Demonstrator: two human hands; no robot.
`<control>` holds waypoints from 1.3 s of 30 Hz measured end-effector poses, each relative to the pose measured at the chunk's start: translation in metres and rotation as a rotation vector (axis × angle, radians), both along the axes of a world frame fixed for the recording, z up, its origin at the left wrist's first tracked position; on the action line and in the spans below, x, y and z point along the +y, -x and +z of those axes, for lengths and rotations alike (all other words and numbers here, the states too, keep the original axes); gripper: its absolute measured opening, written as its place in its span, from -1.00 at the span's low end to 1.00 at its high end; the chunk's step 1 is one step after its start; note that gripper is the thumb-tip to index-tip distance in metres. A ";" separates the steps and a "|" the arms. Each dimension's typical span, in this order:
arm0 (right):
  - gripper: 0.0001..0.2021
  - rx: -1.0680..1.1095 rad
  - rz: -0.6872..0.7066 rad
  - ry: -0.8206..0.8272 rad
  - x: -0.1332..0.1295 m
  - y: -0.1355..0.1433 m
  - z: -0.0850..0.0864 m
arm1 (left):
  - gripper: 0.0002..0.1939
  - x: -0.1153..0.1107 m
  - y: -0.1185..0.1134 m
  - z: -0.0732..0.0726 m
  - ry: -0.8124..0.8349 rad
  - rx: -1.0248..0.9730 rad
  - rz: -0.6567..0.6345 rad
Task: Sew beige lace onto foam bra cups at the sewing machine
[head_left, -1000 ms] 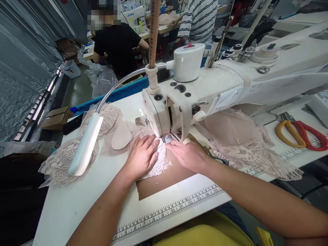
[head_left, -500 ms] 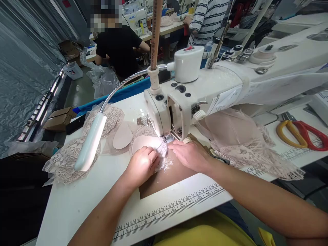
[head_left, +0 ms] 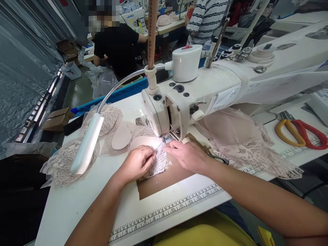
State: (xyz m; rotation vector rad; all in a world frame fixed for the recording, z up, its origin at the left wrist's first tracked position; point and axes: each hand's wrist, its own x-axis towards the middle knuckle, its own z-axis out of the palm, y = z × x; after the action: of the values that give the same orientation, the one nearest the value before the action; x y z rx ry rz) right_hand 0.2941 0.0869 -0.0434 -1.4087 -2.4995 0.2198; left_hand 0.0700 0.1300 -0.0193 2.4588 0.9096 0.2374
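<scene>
Seemingly to steady the lace near the presser foot, the left hand pinches it while the right hand lies open.

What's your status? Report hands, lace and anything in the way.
Left hand curled, pinching lace piece. Right hand extended, fingers at its edge. Lace piece by sewing machine head. Scissors off right, apart from both hands.

On the bench, lace lies just before the machine head, a ruler farther before it. Left of the head are two lace stacks; right, scissors. Behind it, beyond the bench, are two people.
</scene>
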 end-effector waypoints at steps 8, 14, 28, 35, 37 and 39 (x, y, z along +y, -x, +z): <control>-0.65 -0.083 -0.032 0.009 -0.004 0.002 0.001 | -0.61 0.000 -0.005 -0.004 -0.217 -0.013 -0.184; -0.65 -0.080 -0.039 -0.016 -0.007 0.001 -0.002 | -0.53 -0.004 -0.005 -0.010 -0.282 0.095 -0.218; -0.65 -0.060 -0.051 -0.067 -0.003 -0.002 -0.003 | -0.54 -0.002 -0.004 -0.018 -0.315 0.056 -0.172; -0.60 0.043 0.169 -0.067 -0.004 -0.014 -0.007 | -0.62 -0.003 0.002 -0.021 -0.273 -0.027 -0.216; -0.63 0.066 0.224 -0.065 -0.004 -0.015 -0.007 | -0.63 -0.003 0.003 -0.021 -0.259 -0.041 -0.235; -0.65 0.068 0.261 -0.064 -0.004 -0.015 -0.007 | -0.64 -0.003 0.003 -0.020 -0.249 -0.054 -0.252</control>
State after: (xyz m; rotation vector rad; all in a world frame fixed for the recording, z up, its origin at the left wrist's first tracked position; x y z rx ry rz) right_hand 0.3091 0.0829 -0.0501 -1.0308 -2.6038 0.2314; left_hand 0.0667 0.1274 -0.0397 2.7503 0.5682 0.3435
